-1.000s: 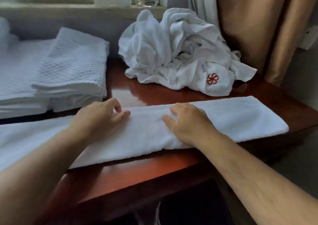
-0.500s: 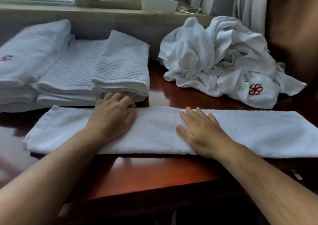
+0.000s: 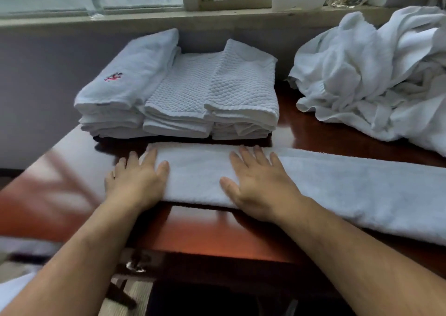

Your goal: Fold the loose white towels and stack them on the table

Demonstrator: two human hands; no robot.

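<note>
The glossy table (image 3: pixel 205 228) worries me. The long towel (image 3: pixel 337 190), lying just in front of the folded stack (image 3: pixel 193 93), runs well past the stack's right side — a hasty end-over fold could slide it or skew the edges. The loose heap (image 3: pixel 374 74) sits right of the stack. Both hands press flat, fingers straight, gripping nothing: left hand (image 3: pixel 137 180) on the towel's end, right hand (image 3: pixel 260 185) beside it. There is a red emblem (image 3: pixel 114 76) on the stack's left pile — no readable writing.

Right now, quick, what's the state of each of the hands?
Left hand: open, fingers flat on the end of the long folded towel.
Right hand: open, palm flat on the same towel, holding nothing.
</note>
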